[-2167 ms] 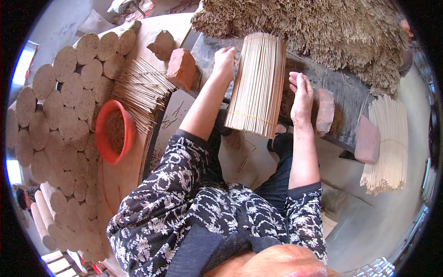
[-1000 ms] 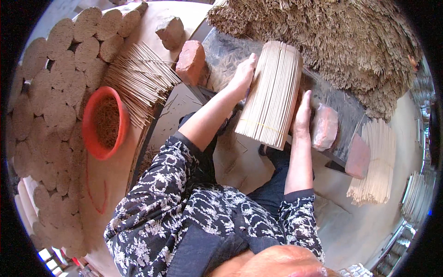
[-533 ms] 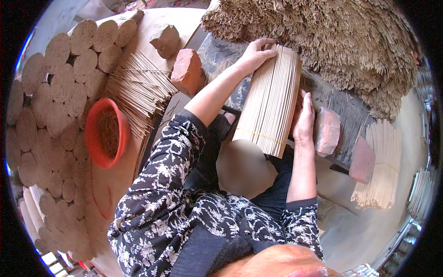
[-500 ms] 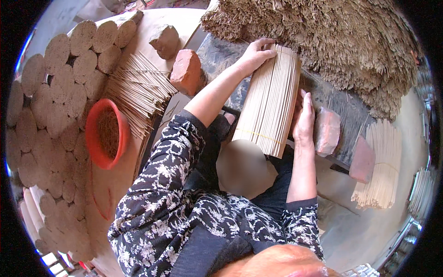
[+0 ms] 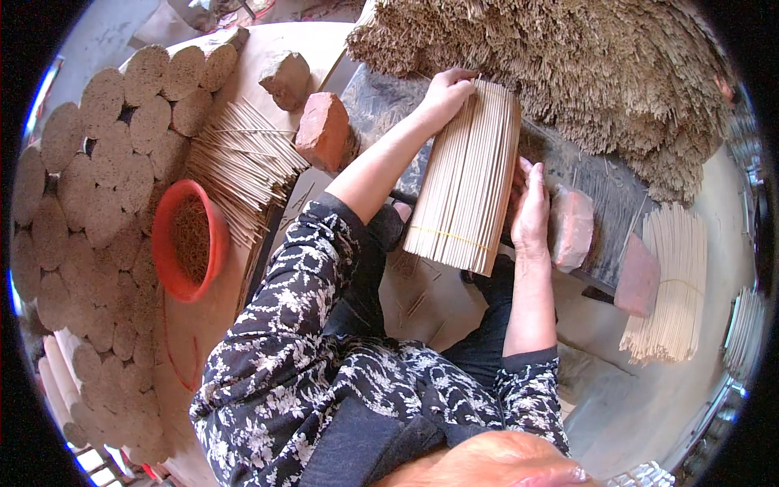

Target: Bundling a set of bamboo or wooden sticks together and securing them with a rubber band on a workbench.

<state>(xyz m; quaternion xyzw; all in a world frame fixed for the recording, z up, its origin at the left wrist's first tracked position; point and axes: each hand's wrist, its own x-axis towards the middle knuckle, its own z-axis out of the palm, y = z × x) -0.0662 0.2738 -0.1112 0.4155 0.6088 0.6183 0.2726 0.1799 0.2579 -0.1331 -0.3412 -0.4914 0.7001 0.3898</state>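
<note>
Worn and dark, one desk point(image 5: 618, 207) crosses a workroom. At its near edge, one bundle of thin sticks point(image 5: 464, 183), bound near its closer end by one yellow band point(image 5: 446, 237), lies between the person's two bare hands. The left hand point(image 5: 445, 99) bends its fingers over the far left corner; whether they grip is impossible to tell. The right hand point(image 5: 531, 213) is loosely open along the right side, fingers slightly curved. Beyond the hands are three reddish bricks: one left point(image 5: 322, 131), one plastic-wrapped right point(image 5: 572, 229), one farther right point(image 5: 638, 276) against a second bundle point(image 5: 667, 284). Farther left sit one stone lump point(image 5: 286, 79), one pile of loose sticks point(image 5: 247, 166) and one orange-red bowl point(image 5: 169, 272) of brown strands. One large stick heap point(image 5: 552, 69) fills the far side; stacked round bundles point(image 5: 101, 187), too many to count, line the left.
</note>
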